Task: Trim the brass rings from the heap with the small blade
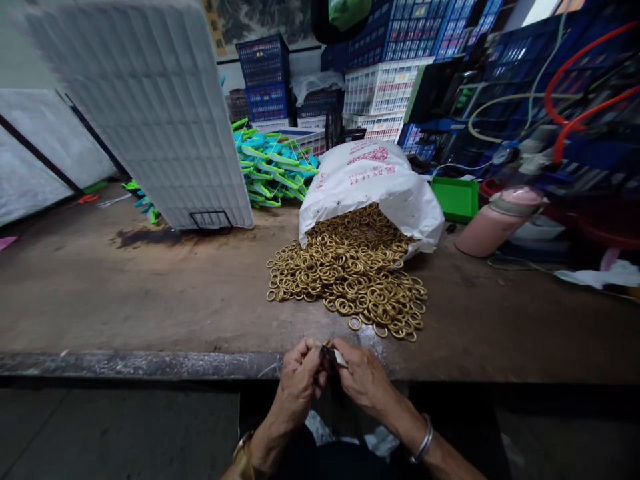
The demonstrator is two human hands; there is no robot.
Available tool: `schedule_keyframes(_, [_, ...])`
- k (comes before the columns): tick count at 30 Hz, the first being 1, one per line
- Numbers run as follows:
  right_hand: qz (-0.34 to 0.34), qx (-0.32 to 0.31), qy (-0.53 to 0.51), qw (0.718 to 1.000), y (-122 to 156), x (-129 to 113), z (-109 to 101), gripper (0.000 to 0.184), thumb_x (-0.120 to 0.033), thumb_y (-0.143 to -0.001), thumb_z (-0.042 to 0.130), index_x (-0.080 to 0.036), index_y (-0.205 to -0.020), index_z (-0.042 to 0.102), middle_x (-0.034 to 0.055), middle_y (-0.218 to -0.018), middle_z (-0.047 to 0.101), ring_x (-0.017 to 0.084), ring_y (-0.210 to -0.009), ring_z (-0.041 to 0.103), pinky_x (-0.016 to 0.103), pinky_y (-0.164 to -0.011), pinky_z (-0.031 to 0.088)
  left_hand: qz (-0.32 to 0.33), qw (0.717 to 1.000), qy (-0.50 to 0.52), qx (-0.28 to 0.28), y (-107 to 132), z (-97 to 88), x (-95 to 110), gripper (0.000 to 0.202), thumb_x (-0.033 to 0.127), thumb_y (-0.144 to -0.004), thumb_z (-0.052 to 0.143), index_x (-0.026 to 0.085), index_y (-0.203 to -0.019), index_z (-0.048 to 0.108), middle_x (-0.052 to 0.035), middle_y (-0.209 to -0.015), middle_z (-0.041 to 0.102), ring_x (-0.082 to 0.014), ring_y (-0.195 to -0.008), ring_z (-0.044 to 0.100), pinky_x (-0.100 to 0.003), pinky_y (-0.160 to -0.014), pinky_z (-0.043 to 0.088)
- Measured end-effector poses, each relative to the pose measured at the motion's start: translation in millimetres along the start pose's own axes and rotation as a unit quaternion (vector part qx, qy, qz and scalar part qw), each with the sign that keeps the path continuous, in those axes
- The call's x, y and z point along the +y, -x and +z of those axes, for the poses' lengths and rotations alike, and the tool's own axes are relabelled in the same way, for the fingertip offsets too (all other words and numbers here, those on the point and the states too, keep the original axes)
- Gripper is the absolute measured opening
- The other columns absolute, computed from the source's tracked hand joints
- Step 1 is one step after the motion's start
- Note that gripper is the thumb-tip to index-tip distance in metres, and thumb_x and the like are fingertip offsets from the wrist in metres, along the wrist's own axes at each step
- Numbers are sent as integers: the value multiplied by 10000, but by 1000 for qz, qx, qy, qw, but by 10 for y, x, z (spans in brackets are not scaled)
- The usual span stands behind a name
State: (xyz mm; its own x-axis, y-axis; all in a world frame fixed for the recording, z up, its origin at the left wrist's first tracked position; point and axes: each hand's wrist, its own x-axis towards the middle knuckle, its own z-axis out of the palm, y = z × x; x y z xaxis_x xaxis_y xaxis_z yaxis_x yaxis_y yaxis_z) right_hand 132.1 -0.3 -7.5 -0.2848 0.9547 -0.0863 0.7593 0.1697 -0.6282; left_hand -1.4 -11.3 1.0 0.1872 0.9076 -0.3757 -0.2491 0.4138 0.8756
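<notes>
My left hand and my right hand meet just over the table's front edge, fingers closed. A bit of a gold-coloured ring shows at the left fingertips, mostly hidden. In the right fingers is a small pale, flat piece with something dark beside it; its kind is unclear. Beyond the hands lies a heap of gold-coloured rings. It spills from the mouth of a white woven sack lying on its side.
The wooden table carries a tall white ribbed panel on the left. Behind it are green and blue plastic pieces. A pink bottle and a green tray stand right. Stacked crates and red hoses are farther back.
</notes>
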Motion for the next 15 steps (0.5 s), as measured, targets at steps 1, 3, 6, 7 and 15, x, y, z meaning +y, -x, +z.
schedule_keyframes(1, [0,-5,18,1000,6,-20,-4,247,-49,-664,370,-195,-802,514,-4,-643,581,111,-567,487,214,-545,274,2,1000,-10,5,0,1,0,319,485,-737,503,179,-683,432,74,-487,419,-28,-360,296,-142,-354,216])
schedule_keyframes(3, [2,-10,50,999,7,-51,-11,293,-40,-642,372,-190,-846,518,6,-675,601,119,-587,502,219,-552,270,11,999,-36,17,-7,1,-2,328,492,-726,511,180,-664,427,80,-453,407,-30,-349,289,-146,-355,219])
schedule_keyframes(6, [8,-18,95,995,-4,-67,-14,322,-37,-621,373,-184,-871,512,10,-681,606,127,-588,513,231,-544,250,33,996,-68,39,-15,0,-3,342,493,-706,528,175,-629,428,82,-423,395,-30,-339,292,-151,-352,221])
schedule_keyframes(7, [11,-17,110,994,-8,-62,-16,325,-36,-620,374,-182,-876,510,12,-685,608,129,-587,517,236,-540,240,39,996,-71,46,-8,1,-1,345,492,-703,529,172,-620,430,80,-422,396,-30,-340,296,-150,-351,220])
schedule_keyframes(15, [79,65,183,978,-28,190,-113,293,-32,-660,402,-173,-896,506,26,-693,616,138,-609,535,244,-523,214,-63,990,-82,-95,244,41,-146,297,439,-701,543,151,-647,492,45,-458,490,-24,-300,328,-144,-299,205])
